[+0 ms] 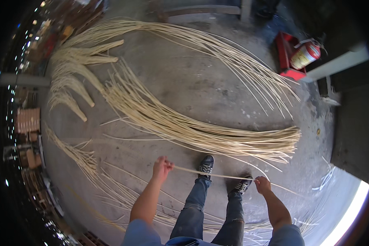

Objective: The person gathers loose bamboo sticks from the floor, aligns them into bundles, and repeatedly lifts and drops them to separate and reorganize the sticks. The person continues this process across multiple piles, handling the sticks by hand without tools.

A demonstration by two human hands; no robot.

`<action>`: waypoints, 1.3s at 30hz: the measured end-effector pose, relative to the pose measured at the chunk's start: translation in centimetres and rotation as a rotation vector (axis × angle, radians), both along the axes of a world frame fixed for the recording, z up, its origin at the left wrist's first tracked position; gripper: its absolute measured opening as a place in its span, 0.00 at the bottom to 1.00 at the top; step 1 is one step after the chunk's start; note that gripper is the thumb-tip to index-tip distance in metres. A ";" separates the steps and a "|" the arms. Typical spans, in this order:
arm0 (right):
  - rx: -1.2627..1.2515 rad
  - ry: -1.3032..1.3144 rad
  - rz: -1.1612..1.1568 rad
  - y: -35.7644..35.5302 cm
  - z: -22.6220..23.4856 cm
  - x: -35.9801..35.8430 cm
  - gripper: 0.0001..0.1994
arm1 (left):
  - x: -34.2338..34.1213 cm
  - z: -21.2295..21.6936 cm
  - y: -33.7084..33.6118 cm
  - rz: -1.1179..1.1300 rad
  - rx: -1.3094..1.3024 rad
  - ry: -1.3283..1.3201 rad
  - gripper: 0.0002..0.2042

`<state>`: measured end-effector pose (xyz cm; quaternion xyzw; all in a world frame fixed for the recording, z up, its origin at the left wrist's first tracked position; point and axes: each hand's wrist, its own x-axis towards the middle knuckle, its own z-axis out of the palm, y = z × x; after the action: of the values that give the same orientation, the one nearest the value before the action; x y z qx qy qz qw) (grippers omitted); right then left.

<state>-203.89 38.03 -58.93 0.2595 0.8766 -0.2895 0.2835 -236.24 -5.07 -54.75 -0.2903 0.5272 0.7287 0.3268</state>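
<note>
Between my two hands runs a single thin, pale cane (227, 176), held roughly level in front of my shins. My left hand (163, 168) is closed around its left end. Closed farther along it is my right hand (262, 184), and a length of cane sticks out past it to the right. Just beyond my feet lies a thick bundle of similar pale canes (233, 138), spread out at its left and gathered at its right end. A few strays poke from the bundle's near side.
Another long bundle (184, 32) arcs across the far floor. At left lie several tapered bunches (71, 84). Loose canes (168, 217) are strewn around and behind my legs. A red fire extinguisher (305, 56) stands in a red box (283, 49) at far right.
</note>
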 end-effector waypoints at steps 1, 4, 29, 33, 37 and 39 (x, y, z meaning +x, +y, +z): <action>-0.006 0.001 0.008 -0.2 0.1 -2.5 0.09 | -2.0 -1.6 -0.6 0.060 -0.009 0.037 0.12; -0.021 -0.042 0.135 -1.3 0.7 -7.8 0.11 | -6.3 -3.2 -0.8 0.217 -0.058 -0.015 0.19; -0.204 -0.061 0.778 0.3 14.5 -18.8 0.21 | 59.9 27.0 11.1 0.676 -0.385 -0.482 0.16; -0.166 -0.689 0.607 -5.0 20.6 -11.5 0.16 | 71.3 30.1 23.0 0.888 -0.365 -0.597 0.15; 0.072 -0.681 0.912 -9.1 21.5 -11.2 0.18 | 75.9 28.6 31.4 1.181 -0.227 -0.594 0.16; 0.037 -0.600 0.952 -13.1 21.5 -12.2 0.16 | 76.9 28.1 33.2 1.321 -0.177 -0.560 0.17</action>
<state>-216.08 24.91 -37.39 -0.0887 0.7829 -0.0278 0.6151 -159.32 28.13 -26.66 -0.7495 0.1952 0.6270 -0.0837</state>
